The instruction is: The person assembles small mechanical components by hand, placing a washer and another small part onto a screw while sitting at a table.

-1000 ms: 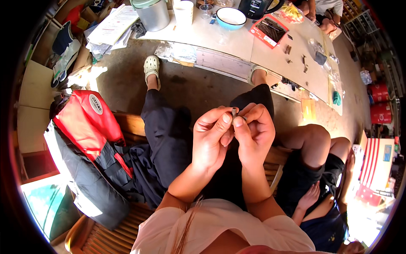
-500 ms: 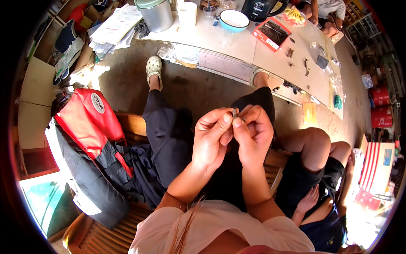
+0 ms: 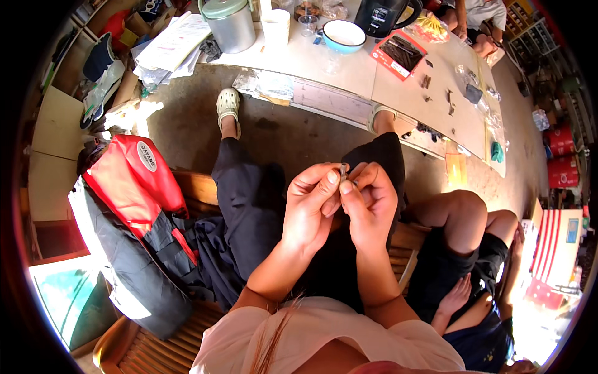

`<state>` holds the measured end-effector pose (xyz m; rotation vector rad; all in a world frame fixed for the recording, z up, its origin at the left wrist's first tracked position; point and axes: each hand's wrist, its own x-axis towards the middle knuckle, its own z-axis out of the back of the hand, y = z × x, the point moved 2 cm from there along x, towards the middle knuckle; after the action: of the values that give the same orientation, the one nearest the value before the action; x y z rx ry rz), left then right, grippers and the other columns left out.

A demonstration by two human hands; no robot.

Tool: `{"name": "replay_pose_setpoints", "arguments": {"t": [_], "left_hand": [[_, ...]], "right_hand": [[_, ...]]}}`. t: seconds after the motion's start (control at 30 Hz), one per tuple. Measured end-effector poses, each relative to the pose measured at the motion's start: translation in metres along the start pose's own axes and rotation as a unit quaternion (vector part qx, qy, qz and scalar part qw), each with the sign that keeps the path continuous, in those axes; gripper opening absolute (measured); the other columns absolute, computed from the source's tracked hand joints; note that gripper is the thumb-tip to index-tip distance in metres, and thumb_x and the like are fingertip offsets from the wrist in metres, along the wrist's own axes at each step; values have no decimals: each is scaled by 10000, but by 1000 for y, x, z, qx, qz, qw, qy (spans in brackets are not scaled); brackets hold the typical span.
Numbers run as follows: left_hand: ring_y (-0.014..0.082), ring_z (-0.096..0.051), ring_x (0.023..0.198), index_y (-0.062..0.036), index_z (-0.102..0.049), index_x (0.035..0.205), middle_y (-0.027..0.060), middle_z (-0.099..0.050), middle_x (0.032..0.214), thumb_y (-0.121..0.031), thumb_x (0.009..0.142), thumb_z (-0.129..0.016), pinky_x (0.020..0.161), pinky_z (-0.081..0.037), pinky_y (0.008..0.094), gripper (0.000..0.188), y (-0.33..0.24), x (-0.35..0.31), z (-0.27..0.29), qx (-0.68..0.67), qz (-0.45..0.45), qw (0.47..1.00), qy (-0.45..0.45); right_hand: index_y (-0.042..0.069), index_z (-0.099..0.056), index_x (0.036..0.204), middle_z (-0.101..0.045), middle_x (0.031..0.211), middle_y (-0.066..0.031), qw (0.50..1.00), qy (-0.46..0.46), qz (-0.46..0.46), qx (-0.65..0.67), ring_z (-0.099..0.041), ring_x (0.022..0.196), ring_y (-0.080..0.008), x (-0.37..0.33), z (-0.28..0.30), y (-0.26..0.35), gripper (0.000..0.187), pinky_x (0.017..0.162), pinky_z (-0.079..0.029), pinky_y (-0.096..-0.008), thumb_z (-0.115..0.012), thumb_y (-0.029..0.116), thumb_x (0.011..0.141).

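Head view: left hand (image 3: 309,209) and right hand (image 3: 370,209), grip narrow, pinch a small metal bit (image 3: 343,170). Ahead, a red box (image 3: 387,65) of dark sticks (image 3: 405,51) sits on the tabletop (image 3: 387,85).

Fisheye head cam looks down & fwd, L hand (image 3: 308,209) & R hand (image 3: 369,209) nr, table (image 3: 362,76) beyond.

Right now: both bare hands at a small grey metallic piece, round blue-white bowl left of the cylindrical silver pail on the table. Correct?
Wrong side: the head view shows the round blue-white bowl right of the cylindrical silver pail on the table. Left hand and right hand are at the small grey metallic piece, as stated.
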<state>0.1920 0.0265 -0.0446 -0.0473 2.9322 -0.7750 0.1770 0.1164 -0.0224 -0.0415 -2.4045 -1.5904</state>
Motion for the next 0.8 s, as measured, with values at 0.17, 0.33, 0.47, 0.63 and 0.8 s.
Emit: {"name": "replay_pose_setpoints", "arguments": {"t": [0.17, 0.33, 0.47, 0.63, 0.8], "left_hand": [[14, -320, 470, -10, -638, 970, -17, -577, 706, -127, 870, -583, 445, -262, 166, 164, -4, -3, -1, -2, 10, 1000, -16], [9, -315, 470, -9, -635, 963, -14, -584, 724, -122, 876, -573, 441, -250, 161, 155, -5, -1, -2, -10, 6, 1000, 2], [4, -308, 468, -10, -634, 963, -20, -582, 723, -134, 880, -571, 431, -243, 165, 162, -5, -3, 4, -6, 6, 1000, 1], [32, -359, 484, -3, -640, 936, -11, -546, 641, -86, 872, -572, 468, -316, 178, 125, -5, -2, 0, -16, 22, 999, -21], [38, -361, 484, -13, -643, 938, -5, -559, 666, -87, 870, -575, 472, -311, 177, 121, -5, 0, 4, -27, 23, 999, 0]], "right_hand": [[20, -442, 763, -474, 739, -33, 1000, 4, -4, -3, -492, 588, -50, 0, -2, 0, 154, 529, -394, -167, -554, -56, 838], [16, -443, 774, -479, 751, -35, 1000, 2, -8, -2, -491, 584, -46, -2, -2, -3, 149, 543, -404, -170, -558, -55, 836], [12, -443, 776, -480, 754, -40, 1000, 4, -3, -11, -502, 593, -50, -7, -2, -7, 145, 529, -419, -170, -552, -63, 836], [12, -443, 775, -480, 761, -40, 1000, 9, -6, 1, -520, 626, -55, 8, -4, 3, 146, 541, -421, -167, -557, -56, 837], [26, -444, 771, -475, 752, -29, 1000, -7, -9, -25, -460, 601, -36, -5, 5, -11, 163, 529, -377, -164, -580, -40, 829]]}}
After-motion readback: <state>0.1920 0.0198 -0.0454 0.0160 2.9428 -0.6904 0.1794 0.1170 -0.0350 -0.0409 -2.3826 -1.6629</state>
